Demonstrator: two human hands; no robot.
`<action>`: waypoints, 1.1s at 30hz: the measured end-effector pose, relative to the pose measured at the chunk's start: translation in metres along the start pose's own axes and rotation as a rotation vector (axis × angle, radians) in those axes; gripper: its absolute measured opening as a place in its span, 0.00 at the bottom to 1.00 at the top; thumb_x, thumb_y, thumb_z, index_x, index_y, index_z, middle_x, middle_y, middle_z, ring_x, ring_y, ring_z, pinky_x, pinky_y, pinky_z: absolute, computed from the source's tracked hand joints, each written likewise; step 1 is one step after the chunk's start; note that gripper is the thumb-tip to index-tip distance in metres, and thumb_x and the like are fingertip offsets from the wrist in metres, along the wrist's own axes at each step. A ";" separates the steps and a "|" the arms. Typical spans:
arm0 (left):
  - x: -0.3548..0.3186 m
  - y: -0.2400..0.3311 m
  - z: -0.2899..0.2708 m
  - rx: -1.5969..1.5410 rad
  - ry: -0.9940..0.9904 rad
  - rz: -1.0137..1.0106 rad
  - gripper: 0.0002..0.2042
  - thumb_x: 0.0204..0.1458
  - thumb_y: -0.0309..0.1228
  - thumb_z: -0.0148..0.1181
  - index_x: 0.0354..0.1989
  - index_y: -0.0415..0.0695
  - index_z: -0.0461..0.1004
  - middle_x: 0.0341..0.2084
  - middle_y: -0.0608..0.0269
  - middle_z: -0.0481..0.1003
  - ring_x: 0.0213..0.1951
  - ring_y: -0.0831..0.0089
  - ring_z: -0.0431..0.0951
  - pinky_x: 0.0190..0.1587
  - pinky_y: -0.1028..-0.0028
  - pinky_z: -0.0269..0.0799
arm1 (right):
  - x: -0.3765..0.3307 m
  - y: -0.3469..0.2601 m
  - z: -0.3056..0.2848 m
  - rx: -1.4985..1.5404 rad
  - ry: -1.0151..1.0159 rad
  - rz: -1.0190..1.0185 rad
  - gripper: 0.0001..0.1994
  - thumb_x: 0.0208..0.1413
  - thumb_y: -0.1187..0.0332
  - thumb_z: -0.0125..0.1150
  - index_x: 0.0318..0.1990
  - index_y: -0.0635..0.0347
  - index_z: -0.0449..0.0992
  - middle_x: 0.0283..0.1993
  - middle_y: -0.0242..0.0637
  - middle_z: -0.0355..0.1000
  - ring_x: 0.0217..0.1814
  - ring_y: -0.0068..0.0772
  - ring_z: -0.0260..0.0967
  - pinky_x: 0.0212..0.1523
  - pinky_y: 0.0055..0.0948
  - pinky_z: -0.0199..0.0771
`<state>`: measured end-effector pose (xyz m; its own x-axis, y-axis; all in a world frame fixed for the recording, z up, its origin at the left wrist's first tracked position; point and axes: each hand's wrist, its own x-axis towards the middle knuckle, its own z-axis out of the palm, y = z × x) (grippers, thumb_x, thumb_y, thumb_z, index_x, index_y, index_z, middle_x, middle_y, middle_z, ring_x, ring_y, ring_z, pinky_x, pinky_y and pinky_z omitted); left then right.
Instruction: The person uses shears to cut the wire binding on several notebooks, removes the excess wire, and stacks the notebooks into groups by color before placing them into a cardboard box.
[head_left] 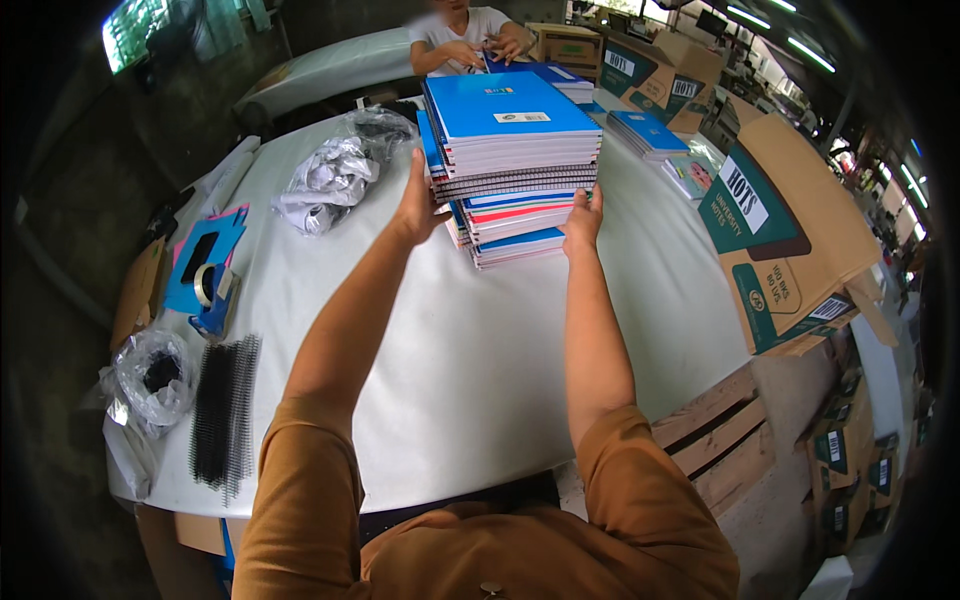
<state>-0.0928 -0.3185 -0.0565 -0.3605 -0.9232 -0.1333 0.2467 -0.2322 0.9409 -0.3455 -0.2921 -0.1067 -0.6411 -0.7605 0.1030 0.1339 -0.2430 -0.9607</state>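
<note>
A tall stack of spiral notebooks (510, 150) with blue covers stands on the white table (470, 360), a little skewed in its lower half. My left hand (420, 205) presses flat against the stack's left side. My right hand (583, 222) grips the stack's lower right corner. Both arms reach straight out over the table in brown sleeves.
Across the table another person's hands (490, 48) handle blue notebooks. More blue notebooks (648, 132) lie at the far right. Crumpled plastic wrap (335, 180) lies left of the stack. A tape dispenser (212, 285), black binding coils (225, 410) and a bag (155, 378) sit at left. Open cardboard boxes (790, 240) and a wooden pallet (720, 435) stand to the right.
</note>
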 end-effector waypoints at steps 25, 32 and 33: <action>-0.562 -0.123 -0.076 0.544 1.472 0.311 0.18 0.56 0.27 0.52 0.55 0.40 0.66 0.43 0.59 0.73 0.45 0.73 0.73 0.49 0.71 0.68 | -0.165 0.033 -0.014 -0.260 -0.229 -0.657 0.17 0.61 0.70 0.50 0.55 0.68 0.63 0.51 0.47 0.66 0.51 0.39 0.65 0.53 0.33 0.66; -0.791 -0.238 -0.227 0.039 1.980 -0.032 0.23 0.53 0.39 0.56 0.52 0.36 0.69 0.39 0.58 0.74 0.41 0.70 0.73 0.42 0.73 0.68 | -0.464 0.002 0.073 -0.292 -1.629 -0.817 0.26 0.53 0.68 0.58 0.59 0.64 0.59 0.58 0.43 0.62 0.62 0.44 0.55 0.62 0.39 0.53; -0.815 -0.250 -0.254 -0.028 1.988 -0.090 0.24 0.52 0.41 0.56 0.52 0.36 0.69 0.40 0.57 0.74 0.41 0.69 0.74 0.42 0.72 0.68 | -0.491 0.005 0.076 -0.365 -1.780 -0.892 0.33 0.51 0.60 0.61 0.63 0.61 0.56 0.64 0.44 0.56 0.67 0.49 0.48 0.65 0.45 0.45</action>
<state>0.3681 0.4140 -0.2622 0.9515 0.1110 -0.2870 0.3069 -0.2752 0.9111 0.0277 0.0340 -0.1428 0.9120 -0.2063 0.3544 -0.0113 -0.8766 -0.4811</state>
